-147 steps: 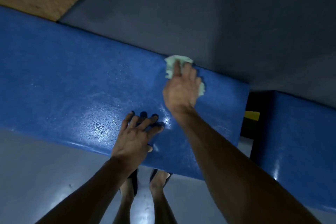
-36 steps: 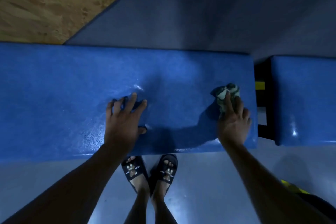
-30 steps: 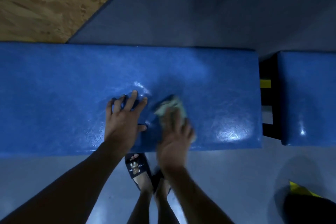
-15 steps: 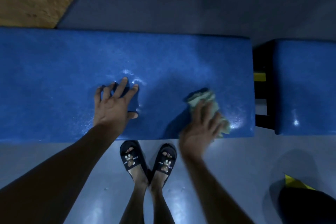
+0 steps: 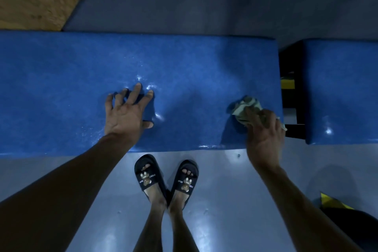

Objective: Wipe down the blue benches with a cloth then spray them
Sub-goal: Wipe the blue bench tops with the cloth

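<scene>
Your right hand (image 5: 264, 131) has its grip on the crumpled cloth (image 5: 244, 108), fingers curled over it, though blur makes the exact hold hard to read. The cloth bunches out ahead of that grip, pressed onto the blue counter (image 5: 61, 92) near its right end. The counter's long axis runs left to right across your view. Well left of the grip, your left hand (image 5: 125, 114) lies flat, fingers spread. A second blue counter (image 5: 343, 88) stands just right of the grip.
</scene>
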`<action>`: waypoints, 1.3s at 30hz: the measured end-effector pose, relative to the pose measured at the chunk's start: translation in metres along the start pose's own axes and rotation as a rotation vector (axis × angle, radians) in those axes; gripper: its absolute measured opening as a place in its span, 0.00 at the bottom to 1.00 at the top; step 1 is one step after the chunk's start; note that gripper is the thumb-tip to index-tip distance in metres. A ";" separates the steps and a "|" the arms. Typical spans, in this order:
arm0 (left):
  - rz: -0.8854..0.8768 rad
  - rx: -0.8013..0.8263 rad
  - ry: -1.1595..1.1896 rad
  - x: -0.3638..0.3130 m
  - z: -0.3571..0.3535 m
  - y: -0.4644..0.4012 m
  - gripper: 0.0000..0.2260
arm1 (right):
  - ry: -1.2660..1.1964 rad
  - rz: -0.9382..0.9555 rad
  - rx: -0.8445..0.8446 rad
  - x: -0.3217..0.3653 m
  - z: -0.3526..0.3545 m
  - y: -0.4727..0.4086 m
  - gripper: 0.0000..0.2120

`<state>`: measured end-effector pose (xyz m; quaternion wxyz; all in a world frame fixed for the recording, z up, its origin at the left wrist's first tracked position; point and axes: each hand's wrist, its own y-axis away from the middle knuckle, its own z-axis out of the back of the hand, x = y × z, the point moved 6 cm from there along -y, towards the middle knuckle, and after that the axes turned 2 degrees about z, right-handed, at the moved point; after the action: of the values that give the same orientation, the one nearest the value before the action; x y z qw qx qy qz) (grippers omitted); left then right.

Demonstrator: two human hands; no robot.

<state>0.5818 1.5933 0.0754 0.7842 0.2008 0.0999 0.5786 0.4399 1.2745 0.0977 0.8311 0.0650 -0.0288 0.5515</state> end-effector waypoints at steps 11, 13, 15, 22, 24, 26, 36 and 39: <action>0.002 -0.010 0.004 -0.001 -0.001 0.003 0.39 | -0.232 0.179 0.144 0.124 -0.021 0.048 0.21; -0.003 -0.013 0.006 0.000 -0.002 0.003 0.39 | -0.219 0.176 0.155 0.089 -0.014 0.037 0.20; -0.008 -0.005 0.010 -0.001 -0.003 0.003 0.39 | -0.220 0.015 0.104 0.035 -0.006 0.027 0.22; -0.002 -0.004 0.005 -0.001 -0.003 0.003 0.39 | -0.323 -0.225 0.079 0.077 -0.040 0.069 0.30; 0.001 -0.002 0.014 0.001 -0.002 0.003 0.39 | -0.393 -0.054 0.180 0.138 -0.053 0.085 0.32; -0.004 0.003 0.024 0.001 0.000 0.004 0.39 | -0.384 0.162 0.272 0.181 -0.055 0.093 0.33; -0.009 0.010 0.051 0.002 0.002 0.002 0.39 | -0.233 -0.081 0.044 0.009 -0.009 0.025 0.24; -0.032 0.009 0.070 0.002 0.006 0.003 0.39 | -0.196 -0.268 0.067 0.023 -0.015 0.029 0.27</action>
<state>0.5824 1.5948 0.0823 0.7884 0.1824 0.1332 0.5722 0.4214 1.3089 0.0876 0.8879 0.1495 -0.0825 0.4271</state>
